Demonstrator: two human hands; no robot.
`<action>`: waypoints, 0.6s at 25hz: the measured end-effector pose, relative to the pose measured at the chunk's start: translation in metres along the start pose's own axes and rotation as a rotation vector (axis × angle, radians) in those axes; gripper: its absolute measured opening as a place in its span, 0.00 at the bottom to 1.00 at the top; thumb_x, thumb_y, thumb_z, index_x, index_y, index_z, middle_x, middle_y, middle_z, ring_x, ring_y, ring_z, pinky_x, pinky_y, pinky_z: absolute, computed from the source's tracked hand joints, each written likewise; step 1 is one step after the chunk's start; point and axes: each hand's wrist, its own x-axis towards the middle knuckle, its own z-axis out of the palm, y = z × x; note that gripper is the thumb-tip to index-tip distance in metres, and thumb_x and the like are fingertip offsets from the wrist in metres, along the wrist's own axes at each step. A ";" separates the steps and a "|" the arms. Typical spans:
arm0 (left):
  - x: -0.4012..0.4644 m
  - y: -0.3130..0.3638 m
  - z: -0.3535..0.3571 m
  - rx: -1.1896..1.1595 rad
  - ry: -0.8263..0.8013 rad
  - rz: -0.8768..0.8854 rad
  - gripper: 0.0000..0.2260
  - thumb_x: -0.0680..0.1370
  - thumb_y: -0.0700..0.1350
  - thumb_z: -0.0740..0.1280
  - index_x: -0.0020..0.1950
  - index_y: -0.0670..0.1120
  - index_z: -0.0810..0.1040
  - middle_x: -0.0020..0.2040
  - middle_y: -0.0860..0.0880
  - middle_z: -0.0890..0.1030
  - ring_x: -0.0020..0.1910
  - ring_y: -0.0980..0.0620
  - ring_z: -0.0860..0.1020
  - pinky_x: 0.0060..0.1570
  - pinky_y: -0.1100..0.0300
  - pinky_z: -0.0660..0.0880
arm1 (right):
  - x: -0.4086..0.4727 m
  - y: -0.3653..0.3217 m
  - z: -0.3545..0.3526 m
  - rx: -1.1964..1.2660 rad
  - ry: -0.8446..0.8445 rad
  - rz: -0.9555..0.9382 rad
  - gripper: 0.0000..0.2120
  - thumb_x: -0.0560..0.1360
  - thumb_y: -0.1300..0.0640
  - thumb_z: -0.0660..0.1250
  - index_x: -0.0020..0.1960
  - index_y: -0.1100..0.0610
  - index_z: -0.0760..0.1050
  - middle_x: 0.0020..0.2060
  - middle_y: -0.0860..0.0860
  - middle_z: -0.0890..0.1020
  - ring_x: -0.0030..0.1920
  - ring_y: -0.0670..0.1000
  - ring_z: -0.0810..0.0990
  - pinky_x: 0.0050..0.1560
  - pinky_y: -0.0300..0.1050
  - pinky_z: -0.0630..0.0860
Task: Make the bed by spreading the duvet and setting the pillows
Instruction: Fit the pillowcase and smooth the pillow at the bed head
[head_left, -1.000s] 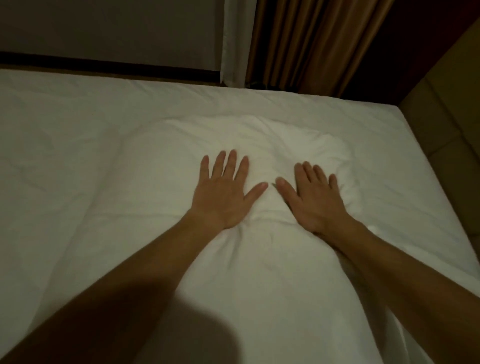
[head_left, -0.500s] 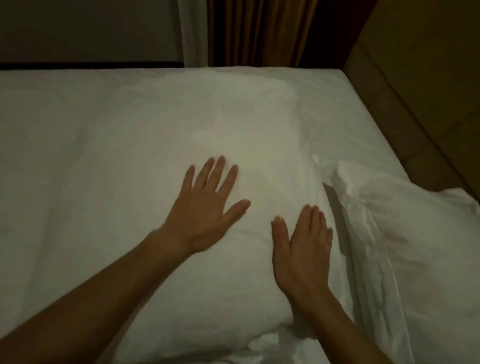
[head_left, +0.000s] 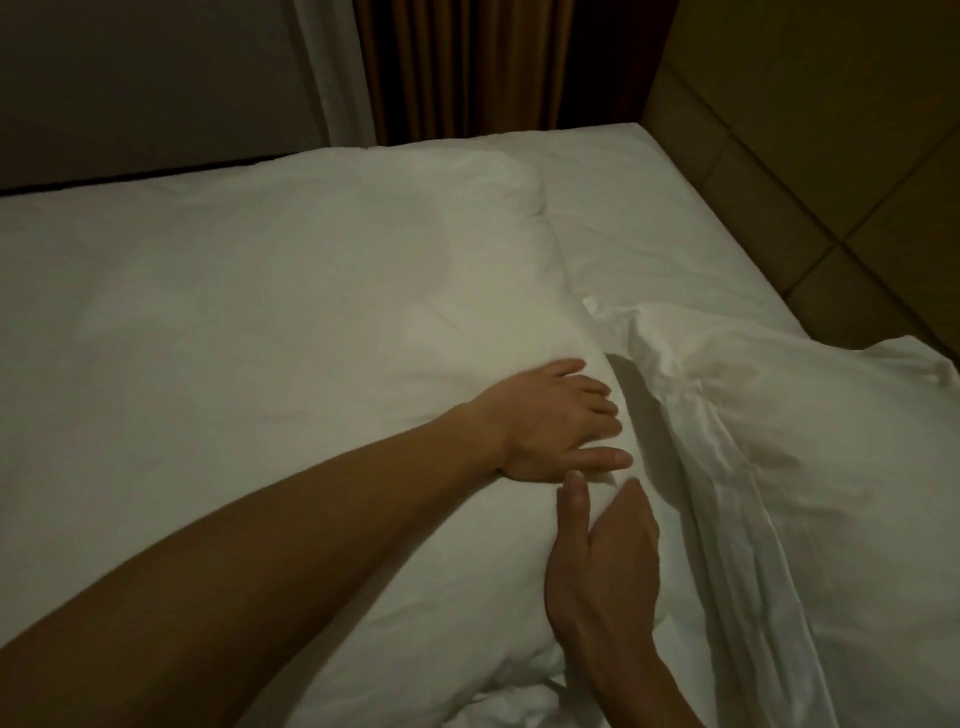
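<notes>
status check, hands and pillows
Left hand and right hand flat on near pillow, at its right edge. Second pillow rumpled alongside. Nothing in the way.

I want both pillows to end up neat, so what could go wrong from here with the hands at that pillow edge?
Both the left hand and right hand press the right edge of the flat pillow, close to the rumpled second pillow. Pushing further could nudge that one toward the mattress edge. The second pillow's loose folds may stay creased if left.
</notes>
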 end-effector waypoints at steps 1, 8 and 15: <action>0.003 -0.002 0.006 0.012 0.019 0.021 0.31 0.80 0.65 0.43 0.66 0.50 0.77 0.66 0.51 0.77 0.71 0.50 0.68 0.75 0.48 0.51 | 0.004 0.002 0.003 -0.009 -0.003 0.041 0.53 0.69 0.23 0.35 0.80 0.58 0.52 0.78 0.57 0.60 0.77 0.56 0.59 0.78 0.53 0.55; 0.016 0.006 0.028 0.180 0.056 -0.057 0.28 0.81 0.63 0.42 0.29 0.51 0.66 0.28 0.53 0.70 0.30 0.52 0.68 0.51 0.54 0.67 | 0.012 0.010 0.009 -0.069 0.006 -0.041 0.43 0.73 0.27 0.36 0.67 0.53 0.71 0.59 0.52 0.81 0.58 0.53 0.79 0.62 0.48 0.71; 0.049 0.015 -0.032 -0.177 0.370 -0.096 0.29 0.80 0.61 0.51 0.23 0.48 0.68 0.20 0.54 0.59 0.20 0.56 0.59 0.30 0.57 0.68 | 0.040 -0.006 -0.076 0.256 0.016 -0.211 0.35 0.81 0.35 0.44 0.42 0.58 0.79 0.27 0.46 0.74 0.32 0.38 0.75 0.35 0.33 0.69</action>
